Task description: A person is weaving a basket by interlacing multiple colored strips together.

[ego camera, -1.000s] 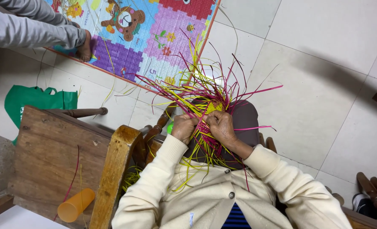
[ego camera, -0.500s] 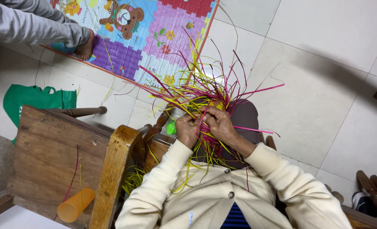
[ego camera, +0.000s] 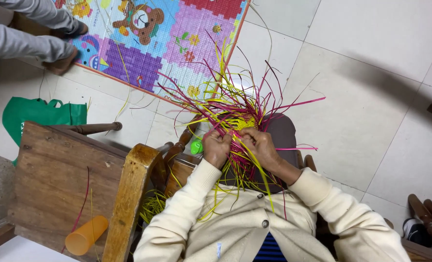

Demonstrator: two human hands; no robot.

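A bundle of thin yellow and magenta strips (ego camera: pixel 235 109) fans out over my lap, partly woven at its centre. My left hand (ego camera: pixel 216 148) grips strands at the bundle's left side. My right hand (ego camera: pixel 258 145) pinches strands just beside it, the two hands almost touching. Both arms wear cream cardigan sleeves. Loose strip ends hang down over my chest. The woven core is largely hidden behind my fingers.
A wooden chair (ego camera: pixel 80 179) stands at my left with an orange cup (ego camera: pixel 86 235) lying on it. A green bag (ego camera: pixel 41 114) lies on the tiled floor. A colourful play mat (ego camera: pixel 157 39) lies ahead, where another person's grey-trousered legs (ego camera: pixel 29 34) stand.
My hands have stayed at the bundle, shifting strands slightly. The other person's legs have barely moved on the mat.
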